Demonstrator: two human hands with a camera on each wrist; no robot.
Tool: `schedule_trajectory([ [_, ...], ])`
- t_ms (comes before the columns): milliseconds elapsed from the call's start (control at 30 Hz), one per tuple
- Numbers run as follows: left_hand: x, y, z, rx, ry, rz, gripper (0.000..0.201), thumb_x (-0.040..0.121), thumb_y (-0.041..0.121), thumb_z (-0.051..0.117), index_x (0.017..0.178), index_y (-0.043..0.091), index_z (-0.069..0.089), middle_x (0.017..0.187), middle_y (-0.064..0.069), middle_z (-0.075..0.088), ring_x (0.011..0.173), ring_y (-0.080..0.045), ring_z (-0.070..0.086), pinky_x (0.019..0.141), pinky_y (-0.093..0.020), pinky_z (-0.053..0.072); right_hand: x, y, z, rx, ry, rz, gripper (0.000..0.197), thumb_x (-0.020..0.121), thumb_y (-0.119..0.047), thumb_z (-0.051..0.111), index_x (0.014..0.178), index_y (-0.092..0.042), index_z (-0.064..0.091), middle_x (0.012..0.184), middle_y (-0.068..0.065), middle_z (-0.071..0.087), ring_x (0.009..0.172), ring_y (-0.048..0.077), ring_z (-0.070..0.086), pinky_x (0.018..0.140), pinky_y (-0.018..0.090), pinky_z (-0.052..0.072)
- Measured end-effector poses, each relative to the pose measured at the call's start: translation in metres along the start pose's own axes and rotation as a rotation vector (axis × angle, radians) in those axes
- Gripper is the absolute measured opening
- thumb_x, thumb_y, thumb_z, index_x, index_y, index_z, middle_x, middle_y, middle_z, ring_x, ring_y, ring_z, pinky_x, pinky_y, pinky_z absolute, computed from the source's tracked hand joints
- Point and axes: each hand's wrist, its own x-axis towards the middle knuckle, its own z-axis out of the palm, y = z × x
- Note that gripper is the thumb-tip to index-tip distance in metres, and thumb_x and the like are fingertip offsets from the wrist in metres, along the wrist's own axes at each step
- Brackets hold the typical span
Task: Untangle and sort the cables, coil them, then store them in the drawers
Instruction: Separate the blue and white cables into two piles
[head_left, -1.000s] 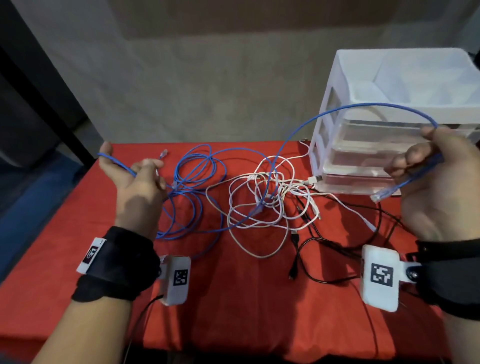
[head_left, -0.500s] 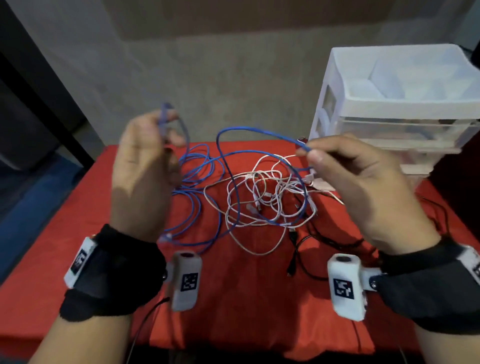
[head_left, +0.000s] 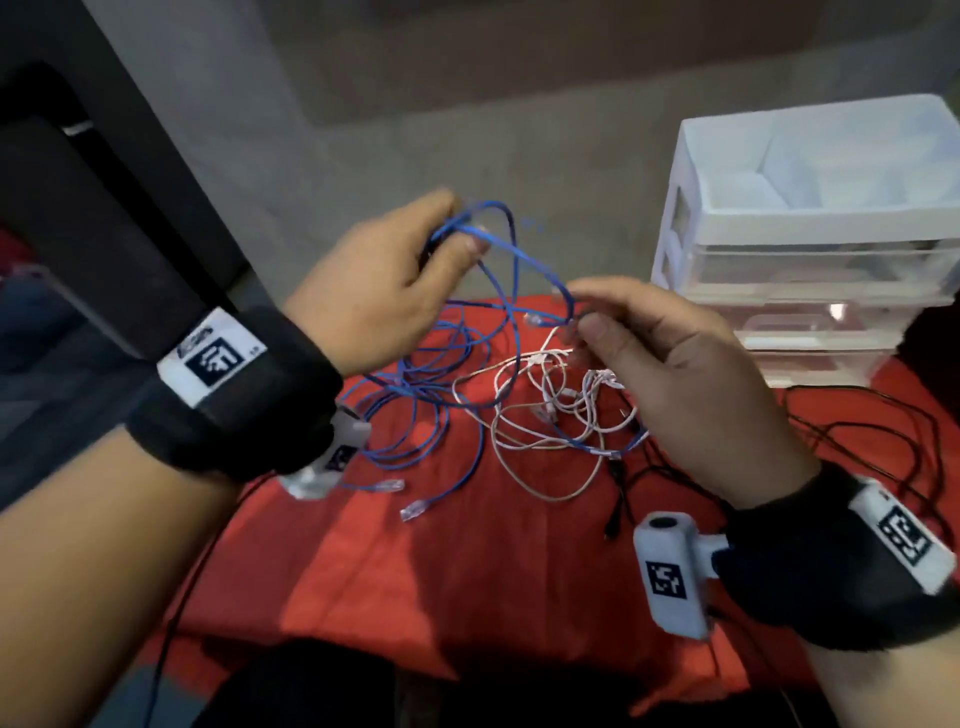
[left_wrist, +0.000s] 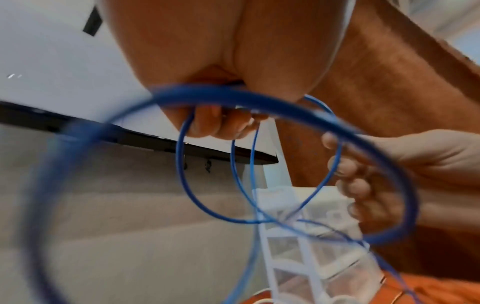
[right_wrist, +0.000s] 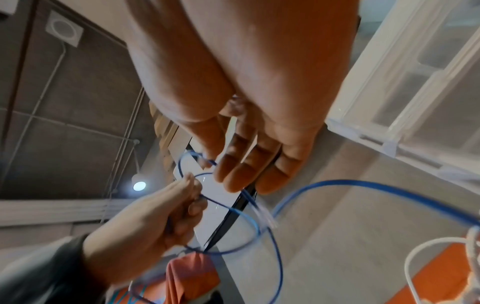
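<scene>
My left hand (head_left: 457, 234) is raised above the table and grips several loops of the blue cable (head_left: 515, 270). The left wrist view shows its fingers (left_wrist: 218, 123) curled round those loops. My right hand (head_left: 582, 322) is close to its right and pinches a strand of the same blue cable between thumb and fingertips (right_wrist: 207, 162). The rest of the blue cable trails down to a loose pile (head_left: 415, 415) on the red cloth. A tangle of white cables (head_left: 540, 447) lies under my right hand. The white drawer unit (head_left: 779, 228) stands at the back right.
Black cables (head_left: 618, 499) lie to the right of the white tangle and run on towards the drawer unit. Two blue cable plugs (head_left: 413, 512) rest on the red cloth (head_left: 467, 597) near my left wrist. The table's far edge meets a grey wall.
Both hands have risen and drawn together. The right hand swung from far right in to the left hand with the blue cable. The left hand now grips more loops.
</scene>
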Motion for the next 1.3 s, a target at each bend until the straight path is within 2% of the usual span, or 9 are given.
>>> schedule_trajectory([
  [167,0.035,-0.043,-0.058,0.055,0.251,-0.212,0.029,0.105,0.046,0.037,0.083,0.027,0.041,0.073,0.003,0.045,0.073,-0.027,0.042,0.067,-0.037,0.035,-0.017,0.032,0.049,-0.051,-0.157,0.101,0.046,0.096,-0.014,0.068,0.135,-0.032,0.051,0.097,-0.003,0.066,0.081,0.028,0.064,0.076,0.035,0.053],
  [333,0.059,-0.085,-0.118,0.057,0.510,-0.234,0.025,0.101,0.054,0.036,0.087,0.034,0.042,0.079,-0.009,0.046,0.072,-0.029,0.044,0.067,-0.050,0.044,-0.047,0.065,0.095,-0.614,-0.738,0.104,0.060,0.094,-0.049,0.063,0.149,-0.029,0.047,0.150,0.004,0.046,0.139,0.023,0.043,0.118,0.028,0.029],
  [433,0.066,-0.090,-0.131,0.136,0.551,-0.225,0.024,0.100,0.050,0.033,0.088,0.029,0.038,0.081,-0.014,0.050,0.074,-0.033,0.048,0.069,-0.045,0.042,-0.051,0.066,0.106,-0.740,-0.937,0.110,0.067,0.093,-0.065,0.048,0.151,-0.033,0.043,0.160,0.006,0.036,0.143,0.031,0.037,0.121,0.034,0.025],
  [533,0.060,-0.085,-0.118,0.252,0.469,-0.192,0.019,0.103,0.044,0.032,0.086,0.036,0.033,0.081,0.001,0.050,0.078,-0.024,0.050,0.074,-0.037,0.035,-0.054,0.064,0.107,-0.743,-0.927,0.058,0.060,0.096,-0.058,0.052,0.144,-0.022,0.053,0.148,0.008,0.050,0.135,0.030,0.043,0.116,0.031,0.028],
  [633,0.046,-0.102,-0.088,0.349,0.308,-0.216,0.018,0.103,0.041,0.038,0.094,0.026,0.044,0.098,-0.013,0.054,0.089,-0.036,0.052,0.076,-0.043,0.040,-0.053,0.060,0.106,-0.706,-0.895,0.039,0.053,0.095,-0.053,0.060,0.140,-0.026,0.056,0.141,0.003,0.054,0.130,0.026,0.048,0.116,0.029,0.027],
  [767,0.016,-0.135,-0.031,0.537,-0.254,-0.281,0.021,0.091,0.030,0.053,0.109,0.019,0.051,0.110,-0.017,0.061,0.090,-0.041,0.063,0.076,-0.044,0.050,-0.050,0.065,0.102,-0.721,-0.904,0.156,0.046,0.086,-0.054,0.069,0.122,-0.026,0.063,0.119,0.003,0.057,0.111,0.026,0.061,0.099,0.038,0.049],
  [900,-0.012,-0.154,0.015,0.511,-0.735,-0.484,0.072,0.061,0.042,0.052,0.131,0.027,0.050,0.122,-0.009,0.065,0.106,-0.030,0.064,0.092,-0.036,0.052,-0.047,0.065,0.095,-0.717,-0.911,0.198,0.043,0.086,-0.050,0.071,0.119,-0.023,0.063,0.110,0.002,0.064,0.103,0.024,0.063,0.084,0.032,0.048],
  [1100,-0.001,-0.136,0.043,0.709,-0.724,-0.503,0.082,0.082,0.056,0.056,0.155,0.036,0.024,0.139,-0.017,0.058,0.126,-0.035,0.057,0.098,-0.035,0.046,-0.029,0.066,0.070,-0.742,-0.664,0.204,0.039,0.089,-0.058,0.065,0.114,-0.028,0.064,0.116,-0.003,0.053,0.106,0.021,0.061,0.092,0.034,0.047],
  [1300,0.006,-0.095,0.046,0.938,-0.617,-0.239,0.062,0.084,0.065,0.050,0.132,0.026,0.055,0.125,-0.009,0.062,0.117,-0.033,0.060,0.087,-0.039,0.050,-0.030,0.076,0.052,-0.842,-0.857,0.243,0.053,0.084,-0.069,0.059,0.111,-0.025,0.069,0.113,-0.005,0.058,0.114,0.019,0.057,0.099,0.040,0.048],
])
